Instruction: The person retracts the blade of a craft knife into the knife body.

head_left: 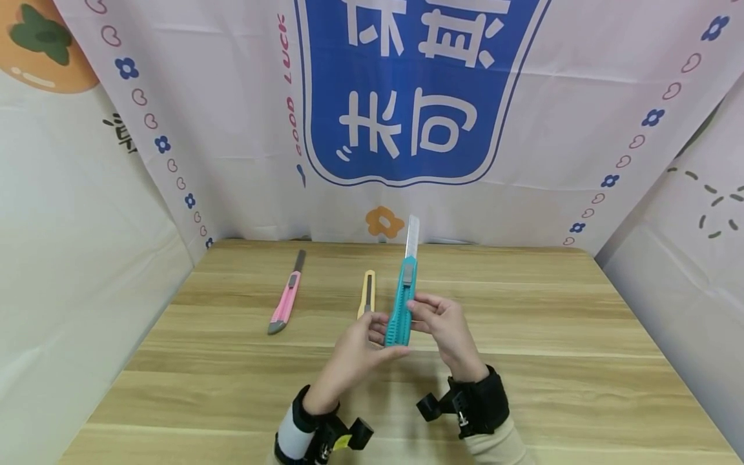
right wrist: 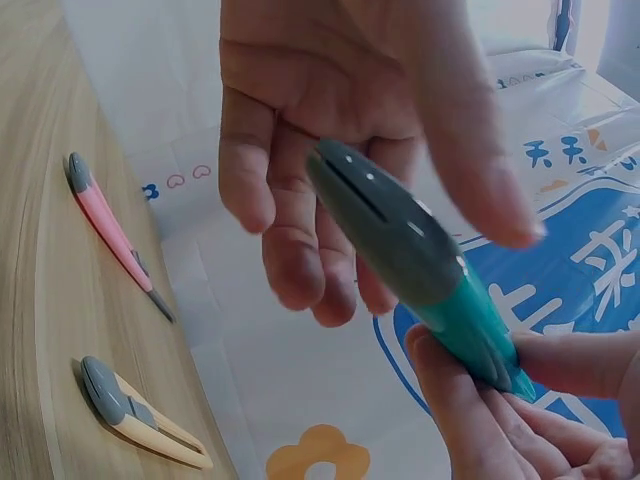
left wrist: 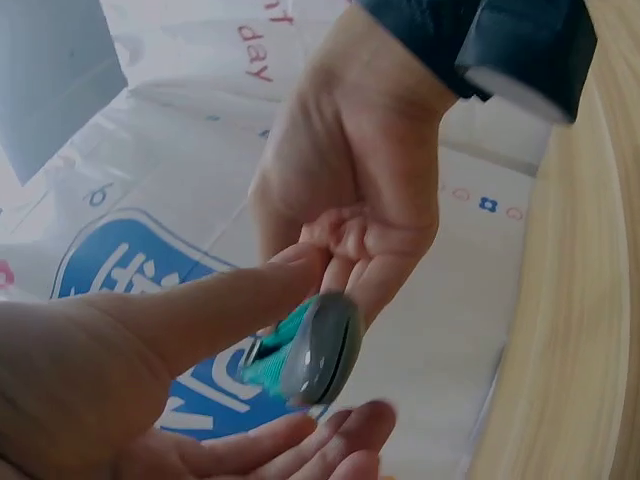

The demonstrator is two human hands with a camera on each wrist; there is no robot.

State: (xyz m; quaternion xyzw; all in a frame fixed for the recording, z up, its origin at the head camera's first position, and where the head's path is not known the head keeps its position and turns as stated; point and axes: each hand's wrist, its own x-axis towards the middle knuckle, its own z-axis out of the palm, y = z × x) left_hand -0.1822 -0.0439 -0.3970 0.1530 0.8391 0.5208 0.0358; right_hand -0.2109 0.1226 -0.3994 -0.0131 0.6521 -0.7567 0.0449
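Observation:
A teal utility knife (head_left: 401, 310) stands up over the table, its long silver blade (head_left: 413, 237) out and pointing to the back. My right hand (head_left: 446, 328) pinches the teal body between thumb and fingers, as the right wrist view also shows. Around the knife's grey butt end (right wrist: 385, 225), my left hand (head_left: 353, 354) is spread, its thumb to one side and its fingers to the other, with a gap between them and the knife in the right wrist view. The palm of my right hand (left wrist: 350, 180) faces down in the left wrist view.
A pink utility knife (head_left: 286, 300) lies on the wooden table (head_left: 232, 387) to the left. Just beyond my left hand lies a yellow utility knife (head_left: 366, 294), partly covered by the fingers in the head view. A printed cloth (head_left: 250, 194) hangs behind the table's back edge.

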